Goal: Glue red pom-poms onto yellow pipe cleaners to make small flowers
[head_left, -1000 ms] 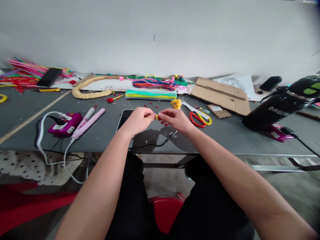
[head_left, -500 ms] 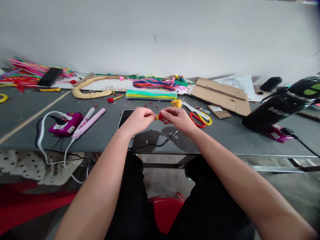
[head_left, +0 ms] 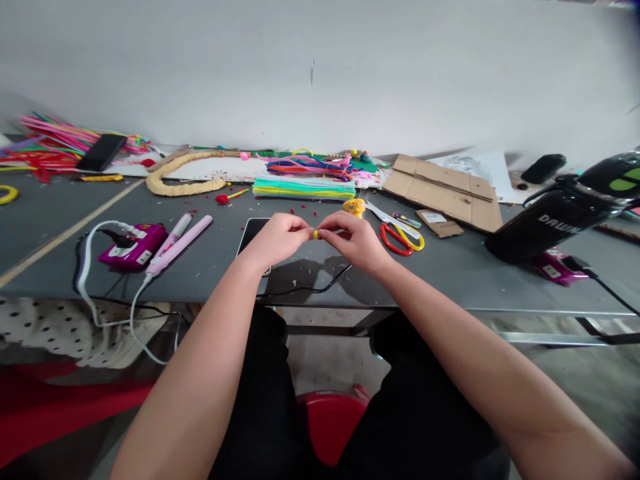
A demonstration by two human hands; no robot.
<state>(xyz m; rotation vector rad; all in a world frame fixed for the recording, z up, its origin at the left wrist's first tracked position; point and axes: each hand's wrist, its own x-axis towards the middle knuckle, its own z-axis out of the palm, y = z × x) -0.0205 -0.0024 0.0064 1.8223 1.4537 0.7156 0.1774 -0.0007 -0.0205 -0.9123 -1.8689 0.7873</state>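
Note:
My left hand (head_left: 281, 238) and my right hand (head_left: 354, 238) meet above the front part of the table, fingertips pinched. Between them shows a small yellow fuzzy piece (head_left: 315, 234), which looks like pipe cleaner; both hands grip it, and most of it is hidden by the fingers. A phone or tablet with a pale rim (head_left: 248, 237) lies partly under my left wrist. Just beyond my right hand is a yellow glue gun (head_left: 354, 207), its body partly hidden. Scissors with red and yellow handles (head_left: 403, 236) lie to the right of it.
Pipe cleaner bundles (head_left: 304, 189) lie at the back. A red-tipped yellow stick (head_left: 231, 196) lies left of them. Purple power strip (head_left: 131, 248) and pink hair straightener (head_left: 180, 245) sit left. Cardboard (head_left: 443, 190) and a black bottle (head_left: 545, 220) stand right. A cable (head_left: 305, 290) crosses the front.
The red part seen at my right fingertips is now out of sight, with only yellow showing. My right fingers have shifted and closed in nearer to my left fingertips.

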